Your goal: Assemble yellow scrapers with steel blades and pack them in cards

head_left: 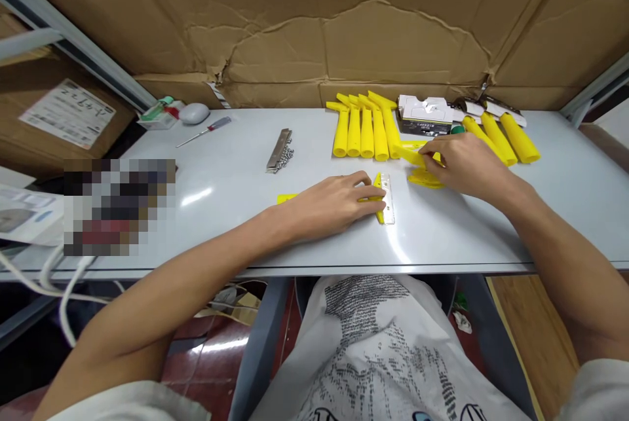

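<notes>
My left hand [337, 205] lies over a yellow plastic scraper [380, 217] on the table, its fingers closed around the head. The scraper's handle passes under my palm and its end shows left of my wrist. A flat metal blade [388, 201] lies along the scraper's head, by my left fingertips. My right hand [469, 162] pinches a flat yellow plastic piece [411, 156] by its right end. Below it are more yellow pieces [425, 179], partly hidden by that hand. Farther left, a stack of metal blades [279, 149] lies beside several small screws [285, 159].
Several yellow scraper handles [366, 133] stand in a row at the back. Right of them are a black-and-white box [425, 116] and more yellow scrapers [518, 138] with blades. A screwdriver [211, 128] and a white computer mouse [194, 113] lie back left. Cardboard [393, 48] walls the rear.
</notes>
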`<state>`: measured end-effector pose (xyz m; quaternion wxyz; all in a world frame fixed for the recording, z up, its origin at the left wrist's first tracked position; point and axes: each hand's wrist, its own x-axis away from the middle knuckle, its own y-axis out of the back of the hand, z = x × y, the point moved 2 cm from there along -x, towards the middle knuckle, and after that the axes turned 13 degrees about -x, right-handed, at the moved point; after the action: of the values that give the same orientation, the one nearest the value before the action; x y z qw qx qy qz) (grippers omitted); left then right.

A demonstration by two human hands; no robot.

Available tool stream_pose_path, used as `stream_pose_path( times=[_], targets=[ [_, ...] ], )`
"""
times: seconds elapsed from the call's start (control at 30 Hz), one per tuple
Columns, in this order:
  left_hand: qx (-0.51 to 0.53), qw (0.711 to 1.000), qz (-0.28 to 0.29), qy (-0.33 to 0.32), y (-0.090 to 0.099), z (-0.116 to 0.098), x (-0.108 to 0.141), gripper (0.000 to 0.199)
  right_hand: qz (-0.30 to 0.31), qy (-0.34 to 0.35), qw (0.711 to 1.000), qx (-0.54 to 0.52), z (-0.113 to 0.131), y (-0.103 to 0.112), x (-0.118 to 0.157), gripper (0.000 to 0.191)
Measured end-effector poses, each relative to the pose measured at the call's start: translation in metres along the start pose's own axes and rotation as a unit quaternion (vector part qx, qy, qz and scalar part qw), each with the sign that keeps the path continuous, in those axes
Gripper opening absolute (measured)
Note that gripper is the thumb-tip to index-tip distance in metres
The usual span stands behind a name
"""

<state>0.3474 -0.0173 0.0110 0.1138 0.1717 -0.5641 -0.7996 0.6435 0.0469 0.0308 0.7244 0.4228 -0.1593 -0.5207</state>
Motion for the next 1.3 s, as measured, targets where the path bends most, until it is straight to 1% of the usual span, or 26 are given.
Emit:
stream_pose_path(
  times=[0.07,0.1,0.17,0.23,0.3,0.37,0.47,0.57,0.67,0.8,0.87,0.97,1.07,1.17,1.3],
  targets=[
    [-0.007,1.0,0.002,-0.001,0.0,0.0,0.0,0.043,-0.033,-0.025,0.999,-0.003,0.01,0.004,0.002,0.008],
    [-0.012,1.0,0.002,0.0,0.0,0.001,-0.001,0.043,-0.041,-0.041,0.998,-0.037,0.016,0.005,0.003,0.009],
    [-0.029,1.0,-0.005,0.008,0.001,0.003,0.0,0.044,-0.029,-0.077,0.983,-0.165,0.026,0.005,0.006,0.026],
    [-0.052,0.998,-0.033,0.021,0.003,0.007,0.001,0.046,0.001,-0.111,0.948,-0.299,0.034,0.001,0.01,0.042],
    [-0.074,0.994,-0.078,0.031,0.004,0.011,0.004,0.048,0.024,-0.13,0.909,-0.395,0.042,-0.005,0.013,0.053],
    [-0.088,0.987,-0.129,0.032,0.006,0.014,0.007,0.046,0.041,-0.132,0.892,-0.429,0.047,-0.01,0.015,0.058],
    [-0.112,0.975,-0.188,0.03,0.007,0.013,0.008,0.04,0.072,-0.138,0.87,-0.469,0.048,-0.019,0.014,0.069],
    [-0.147,0.961,-0.234,0.02,0.005,0.011,0.006,0.031,0.103,-0.128,0.849,-0.503,0.044,-0.028,0.012,0.07],
    [-0.167,0.955,-0.245,0.015,0.003,0.01,0.004,0.026,0.102,-0.11,0.847,-0.511,0.041,-0.035,0.011,0.062],
    [-0.16,0.961,-0.225,0.014,0.003,0.01,0.006,0.03,0.067,-0.089,0.849,-0.516,0.04,-0.039,0.011,0.059],
    [-0.161,0.96,-0.23,0.011,0.005,0.009,0.005,0.028,0.061,-0.083,0.841,-0.531,0.041,-0.04,0.011,0.058],
    [-0.178,0.951,-0.253,0.007,0.007,0.008,0.004,0.022,0.046,-0.077,0.828,-0.553,0.041,-0.043,0.011,0.058],
    [-0.186,0.947,-0.261,0.008,0.007,0.008,0.002,0.021,0.02,-0.077,0.824,-0.561,0.04,-0.046,0.01,0.057],
    [-0.183,0.95,-0.254,0.016,0.004,0.008,0.002,0.021,0.004,-0.083,0.825,-0.559,0.04,-0.05,0.01,0.057],
    [-0.192,0.953,-0.235,0.026,0.002,0.007,0.003,0.024,0.0,-0.078,0.835,-0.544,0.043,-0.054,0.011,0.058]
  ],
)
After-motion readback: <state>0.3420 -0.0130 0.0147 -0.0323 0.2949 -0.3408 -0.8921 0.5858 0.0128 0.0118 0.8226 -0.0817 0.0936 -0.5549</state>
